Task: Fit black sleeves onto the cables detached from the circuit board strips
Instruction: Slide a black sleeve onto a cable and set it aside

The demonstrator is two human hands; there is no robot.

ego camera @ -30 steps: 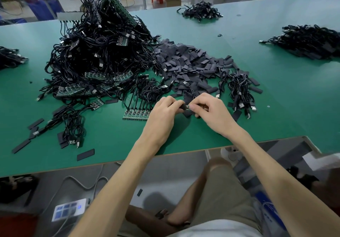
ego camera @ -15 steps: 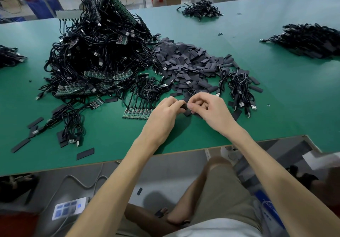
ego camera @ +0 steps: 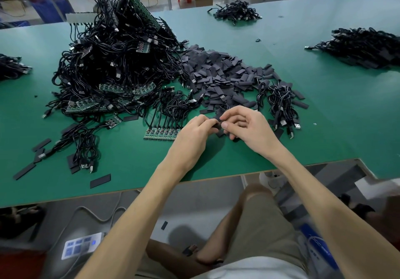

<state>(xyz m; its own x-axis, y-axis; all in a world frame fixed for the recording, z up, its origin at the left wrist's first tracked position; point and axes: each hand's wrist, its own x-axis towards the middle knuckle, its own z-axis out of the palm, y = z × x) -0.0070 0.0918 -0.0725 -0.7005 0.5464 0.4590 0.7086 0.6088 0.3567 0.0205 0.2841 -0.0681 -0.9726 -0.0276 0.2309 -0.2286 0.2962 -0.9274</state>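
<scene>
My left hand (ego camera: 193, 134) and my right hand (ego camera: 249, 127) meet fingertip to fingertip just above the green table (ego camera: 129, 170). Between them they pinch a small black sleeve (ego camera: 218, 125); the cable end inside is hidden by the fingers. Right behind my hands lies a heap of loose black sleeves (ego camera: 225, 77). A green circuit board strip (ego camera: 161, 133) with several black cables still on it lies just left of my left hand. A big tangle of cables and board strips (ego camera: 116, 62) is piled at the back left.
A small bunch of black USB cables (ego camera: 281, 105) lies right of my hands. More cable piles sit at the far right (ego camera: 365, 47), far back (ego camera: 237, 14) and left edge (ego camera: 10, 68). Stray sleeves (ego camera: 100, 180) dot the front left. The table edge runs just below my wrists.
My hands stayed at the same spot. The right hand's fingers have spread and lifted a little while both keep working the sleeve between their fingertips.
</scene>
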